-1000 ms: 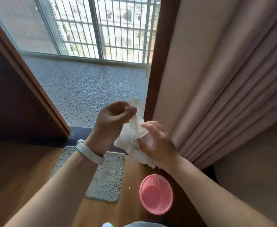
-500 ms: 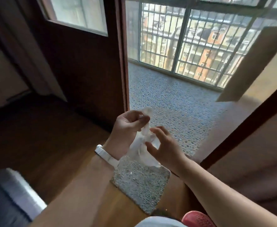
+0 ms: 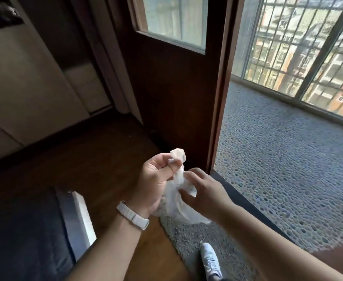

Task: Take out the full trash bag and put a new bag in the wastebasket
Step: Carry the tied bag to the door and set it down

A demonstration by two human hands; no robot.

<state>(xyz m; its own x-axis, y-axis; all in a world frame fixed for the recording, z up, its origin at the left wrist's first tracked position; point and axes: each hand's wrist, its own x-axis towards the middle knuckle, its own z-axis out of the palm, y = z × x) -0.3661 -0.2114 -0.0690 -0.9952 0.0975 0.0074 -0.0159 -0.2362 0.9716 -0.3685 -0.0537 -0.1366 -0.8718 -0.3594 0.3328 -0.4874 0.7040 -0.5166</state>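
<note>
Since 1 second ago the view has swung left: the curtain and the pink wastebasket have gone out of sight, and the dark wooden door [image 3: 172,94] with its glass pane now fills the middle. The hands have kept their hold through the turn. That suggests the full bag is already out and tied, and the person is carrying it away, so the new liner is not yet fitted; the basket's place cannot be told from this view.

The room is dim, with a brown wood floor [image 3: 89,163] on the left and a pebble-patterned balcony floor [image 3: 288,159] beyond the doorway, closed off by barred windows [image 3: 300,57]. A grey mat [image 3: 189,240] lies under the hands, and 1 pale shoe [image 3: 210,262] stands on it.

The white trash bag [image 3: 176,201] hangs between the hands, above the mat. The left hand [image 3: 156,183], with a white watch band [image 3: 133,216] at the wrist, pinches the twisted neck between thumb and curled fingers. The right hand [image 3: 205,191] touches the bag's bulge with fingers loosely spread, thumb against the plastic.
</note>
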